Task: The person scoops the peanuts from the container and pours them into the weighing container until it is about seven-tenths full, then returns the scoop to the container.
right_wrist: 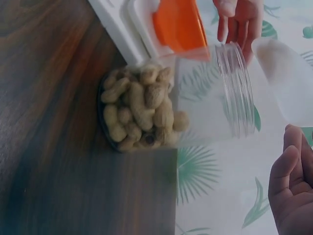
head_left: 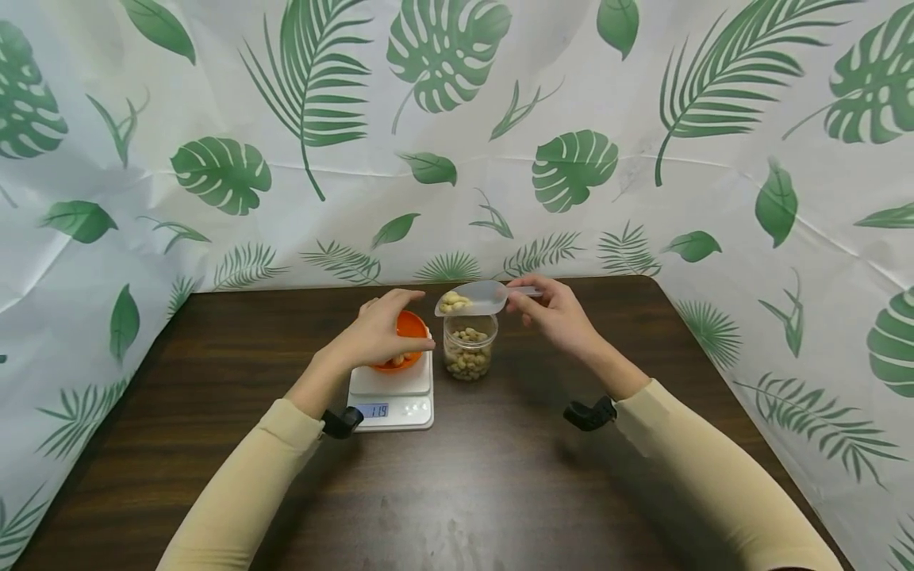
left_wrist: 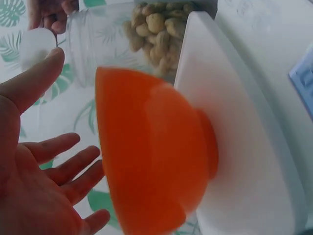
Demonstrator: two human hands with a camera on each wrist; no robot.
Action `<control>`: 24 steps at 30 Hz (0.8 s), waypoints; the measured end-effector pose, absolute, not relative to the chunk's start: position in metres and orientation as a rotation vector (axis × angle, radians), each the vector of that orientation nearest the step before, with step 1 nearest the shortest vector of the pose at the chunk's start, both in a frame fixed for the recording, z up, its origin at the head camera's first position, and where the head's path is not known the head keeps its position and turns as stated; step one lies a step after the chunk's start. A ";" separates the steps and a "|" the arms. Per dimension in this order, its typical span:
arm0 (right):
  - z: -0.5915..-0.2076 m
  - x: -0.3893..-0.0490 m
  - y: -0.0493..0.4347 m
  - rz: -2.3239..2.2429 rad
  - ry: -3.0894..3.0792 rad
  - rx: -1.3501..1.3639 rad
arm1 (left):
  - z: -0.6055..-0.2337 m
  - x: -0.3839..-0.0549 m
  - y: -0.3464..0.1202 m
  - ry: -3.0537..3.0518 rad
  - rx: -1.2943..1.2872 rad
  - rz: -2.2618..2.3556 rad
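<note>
A dark brown table (head_left: 485,500) with streaked wood grain fills the lower middle of the head view, its far right corner rounded. Behind its far edge rises a white, sheet-like backdrop (head_left: 471,170), which also runs down along the table's left and right sides. Green leaves are printed all over it: high behind the table are feathery palm fronds (head_left: 309,95) and split monstera leaves (head_left: 571,162); just beyond its far edge runs a row of small fern sprays (head_left: 543,254); near its far right corner spreads a fan palm (head_left: 709,329). Creases cross the backdrop beside the table. Light leaves a pale, blurred sheen (head_left: 450,476) on the tabletop's near middle.
</note>
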State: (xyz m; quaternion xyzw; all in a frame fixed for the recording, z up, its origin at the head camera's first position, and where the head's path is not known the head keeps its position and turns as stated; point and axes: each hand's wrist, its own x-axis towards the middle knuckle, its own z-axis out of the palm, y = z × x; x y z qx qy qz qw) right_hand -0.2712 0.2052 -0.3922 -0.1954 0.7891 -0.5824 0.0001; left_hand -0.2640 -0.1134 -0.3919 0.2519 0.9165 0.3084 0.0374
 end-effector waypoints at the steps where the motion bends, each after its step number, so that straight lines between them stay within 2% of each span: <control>1: -0.392 -0.272 0.203 -1.821 2.477 -0.612 | -0.392 -0.264 -0.117 2.823 0.763 0.952; 13: -0.388 -0.277 0.172 -1.757 2.439 -0.691 | -0.393 -0.256 -0.153 2.814 0.607 0.975; 24: -0.391 -0.280 0.159 -1.649 2.507 -0.756 | -0.401 -0.251 -0.166 2.748 0.577 0.932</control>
